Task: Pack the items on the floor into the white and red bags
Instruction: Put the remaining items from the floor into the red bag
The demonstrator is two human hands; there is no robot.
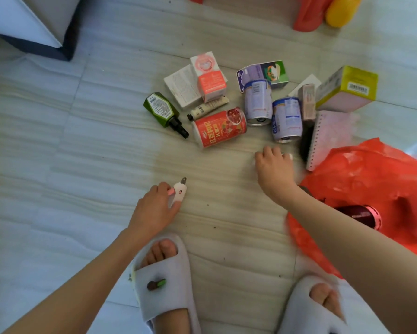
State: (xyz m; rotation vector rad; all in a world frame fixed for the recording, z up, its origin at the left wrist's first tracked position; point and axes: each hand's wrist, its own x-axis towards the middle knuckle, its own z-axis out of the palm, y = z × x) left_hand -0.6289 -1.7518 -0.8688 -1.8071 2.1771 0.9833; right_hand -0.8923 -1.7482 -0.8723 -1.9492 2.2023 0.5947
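one small white gadget [179, 191] sits pinched at the left hand's [154, 208] fingertips, right hand [273, 168] empty, loosely curled.

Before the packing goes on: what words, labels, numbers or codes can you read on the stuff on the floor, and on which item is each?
"红豆" in large white characters, then "八宝", partly legible: red can lying on its side.
Barcode, digits unreadable: yellow box.
Barcode and fine print, too small: near white can and far white can.
Label print, too blurred: green bottle.
Print too blurred: pink box, white tube.
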